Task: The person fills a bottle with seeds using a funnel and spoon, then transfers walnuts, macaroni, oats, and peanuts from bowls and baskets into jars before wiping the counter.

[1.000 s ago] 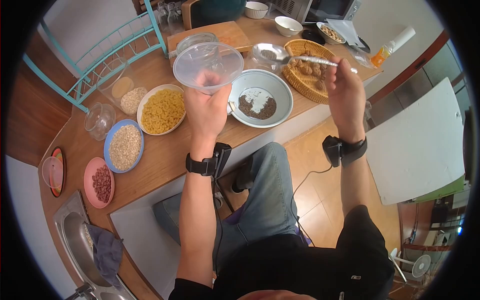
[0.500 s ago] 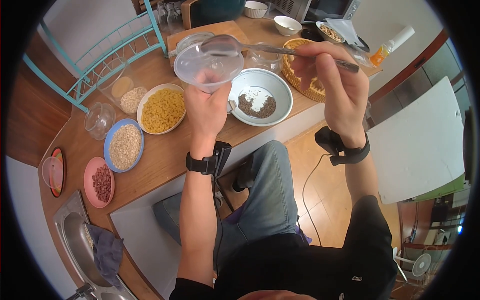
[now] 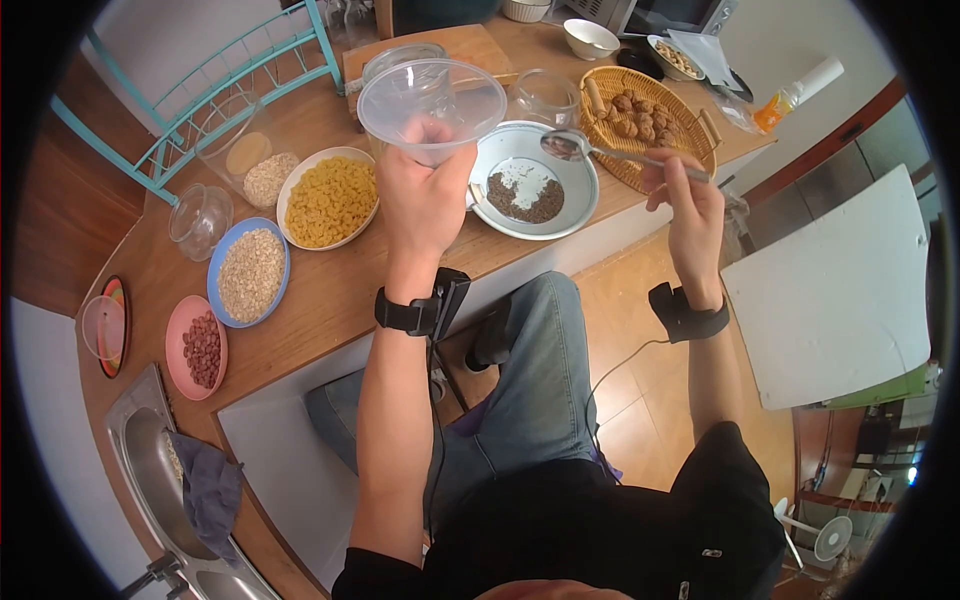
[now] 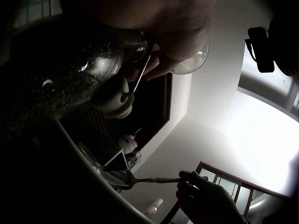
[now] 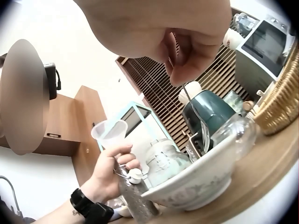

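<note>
Clear plastic funnel (image 3: 432, 97) gripped by left hand (image 3: 422, 200); right hand (image 3: 690, 200) pinches metal spoon (image 3: 600, 152).

A clear plastic funnel (image 3: 432, 95), wide mouth up, is held upright over the counter just left of the pale blue bowl (image 3: 578, 165), above a small seed-filled bottle (image 5: 133, 198). A metal spoon (image 3: 600, 152) lies nearly level over that bowl's right rim, its bowl carrying dark seeds.
</note>
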Demonstrator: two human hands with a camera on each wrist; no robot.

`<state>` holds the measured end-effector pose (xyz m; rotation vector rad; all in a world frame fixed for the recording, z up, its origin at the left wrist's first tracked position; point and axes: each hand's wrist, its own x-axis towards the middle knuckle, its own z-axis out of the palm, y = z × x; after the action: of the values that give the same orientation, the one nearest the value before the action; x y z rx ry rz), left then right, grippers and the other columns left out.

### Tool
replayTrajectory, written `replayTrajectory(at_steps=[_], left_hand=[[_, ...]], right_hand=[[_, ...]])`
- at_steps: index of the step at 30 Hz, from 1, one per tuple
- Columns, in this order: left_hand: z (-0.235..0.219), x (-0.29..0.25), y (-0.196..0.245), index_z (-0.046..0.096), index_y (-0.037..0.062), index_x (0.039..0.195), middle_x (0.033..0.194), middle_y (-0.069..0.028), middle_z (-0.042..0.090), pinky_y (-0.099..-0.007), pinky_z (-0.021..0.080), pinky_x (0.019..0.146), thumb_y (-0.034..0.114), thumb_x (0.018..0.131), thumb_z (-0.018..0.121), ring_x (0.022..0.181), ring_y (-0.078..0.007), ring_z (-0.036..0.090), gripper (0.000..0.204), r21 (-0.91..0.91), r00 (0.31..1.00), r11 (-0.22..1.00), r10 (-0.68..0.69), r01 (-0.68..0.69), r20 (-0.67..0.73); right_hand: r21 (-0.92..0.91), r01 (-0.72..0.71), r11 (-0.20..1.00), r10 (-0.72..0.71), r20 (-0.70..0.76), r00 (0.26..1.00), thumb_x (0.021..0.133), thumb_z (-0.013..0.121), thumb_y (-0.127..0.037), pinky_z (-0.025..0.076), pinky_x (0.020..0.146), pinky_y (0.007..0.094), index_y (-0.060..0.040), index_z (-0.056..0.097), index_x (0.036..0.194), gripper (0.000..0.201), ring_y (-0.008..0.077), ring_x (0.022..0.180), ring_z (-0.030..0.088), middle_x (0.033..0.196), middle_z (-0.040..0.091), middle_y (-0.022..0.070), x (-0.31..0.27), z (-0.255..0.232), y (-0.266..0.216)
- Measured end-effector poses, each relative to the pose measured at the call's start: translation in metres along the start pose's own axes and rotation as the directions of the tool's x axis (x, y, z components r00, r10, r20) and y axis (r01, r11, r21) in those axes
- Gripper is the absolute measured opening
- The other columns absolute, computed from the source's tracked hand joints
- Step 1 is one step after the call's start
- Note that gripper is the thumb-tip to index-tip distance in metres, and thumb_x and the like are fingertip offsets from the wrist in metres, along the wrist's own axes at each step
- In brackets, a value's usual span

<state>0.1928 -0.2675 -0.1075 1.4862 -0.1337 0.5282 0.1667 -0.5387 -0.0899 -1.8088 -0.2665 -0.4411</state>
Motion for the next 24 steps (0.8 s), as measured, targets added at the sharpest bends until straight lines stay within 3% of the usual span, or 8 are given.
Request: replayTrajectory(at_steps=[5,12,17,21,24], left_hand=[[0.000,0.000,-0.001,0.058,0.0011,0.076,0.065,-0.0019,0.059,-0.0257,0.042,0.057,0.012,0.080,0.068,0.062,-0.0081,0.053,0.015,0.003,1.000,1.000,0.003,-0.003,0.002],[0.001,0.001,0.001,0.057,0.0016,0.077,0.066,-0.0005,0.058,-0.0242,0.041,0.058,0.012,0.082,0.068,0.064,-0.0068,0.052,0.016,-0.015,1.000,1.000,0.006,-0.006,0.005],[0.002,0.000,0.001,0.057,0.0018,0.078,0.066,0.0000,0.058,-0.0241,0.041,0.058,0.012,0.084,0.068,0.064,-0.0064,0.051,0.016,-0.025,1.000,1.000,0.016,-0.015,0.009],[0.000,-0.002,0.004,0.057,0.0020,0.078,0.066,-0.0006,0.059,-0.0242,0.041,0.057,0.012,0.084,0.067,0.063,-0.0066,0.053,0.015,-0.014,1.000,1.000,-0.001,0.002,0.021],[-0.002,-0.001,0.009,0.057,0.0023,0.081,0.066,-0.0017,0.059,-0.0234,0.042,0.055,0.011,0.087,0.066,0.061,-0.0072,0.055,0.014,0.023,0.998,1.000,-0.005,0.004,0.061]], right_hand=[[0.034,-0.068,0.997,0.067,0.033,0.997,0.103,0.048,-0.021,0.049,0.066,0.0236,0.0029,0.063,0.115,0.031,0.0106,0.085,0.060,0.095,0.067,0.0075,-0.015,0.002,0.032],[0.229,-0.292,0.929,0.282,0.075,0.957,0.101,0.053,-0.023,0.048,0.064,0.0239,0.0008,0.064,0.113,0.029,0.0104,0.080,0.059,0.094,0.065,0.0072,-0.032,0.027,0.051],[0.307,-0.358,0.882,0.368,0.027,0.929,0.097,0.059,-0.028,0.046,0.052,0.0235,0.0008,0.050,0.124,0.040,0.0107,0.063,0.058,0.075,0.057,0.0025,-0.026,0.046,0.065],[0.302,-0.563,0.769,0.503,0.258,0.825,0.098,0.056,-0.032,0.048,0.052,0.0260,0.0050,0.049,0.119,0.043,0.0157,0.063,0.064,0.075,0.060,0.0060,-0.017,0.043,0.065],[0.229,-0.575,0.785,0.500,0.314,0.807,0.098,0.051,-0.026,0.051,0.055,0.0271,0.0065,0.051,0.115,0.037,0.0176,0.069,0.068,0.080,0.064,0.0095,-0.013,0.040,0.059]])
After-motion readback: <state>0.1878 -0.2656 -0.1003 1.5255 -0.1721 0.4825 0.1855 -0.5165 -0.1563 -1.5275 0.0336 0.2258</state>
